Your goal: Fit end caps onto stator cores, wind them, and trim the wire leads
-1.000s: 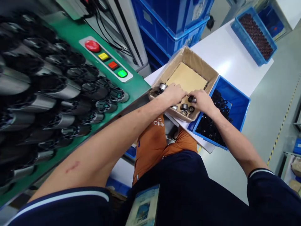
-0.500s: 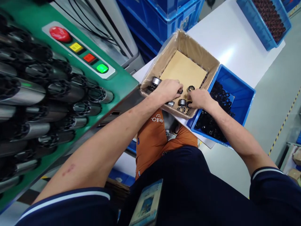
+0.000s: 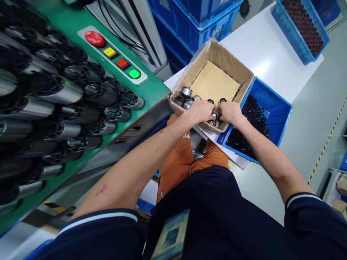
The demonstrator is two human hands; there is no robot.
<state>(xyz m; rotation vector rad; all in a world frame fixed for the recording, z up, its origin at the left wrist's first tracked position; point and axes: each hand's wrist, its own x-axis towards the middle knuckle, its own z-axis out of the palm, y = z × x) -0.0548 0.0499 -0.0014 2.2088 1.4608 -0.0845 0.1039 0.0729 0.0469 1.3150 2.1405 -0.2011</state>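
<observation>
Rings [image 3: 186, 92] lie in the carton [image 3: 230, 62], left of bin [image 3: 280, 121]

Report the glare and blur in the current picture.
Head view: a bright glare patch on the white tabletop; head view: the metal-sided cylinders at left look soft and smeared; head view: the plastic-lined cardboard box looks sharper than those.

Clustered in carton's [image 3: 230, 59] near-left corner: silver ring parts [image 3: 187, 92] with black toothed rims, one roughly upright, others tilted. Strewn along near edge toward near-right corner: black-rimmed rings [image 3: 213, 123], loose, partly hidden.
</observation>
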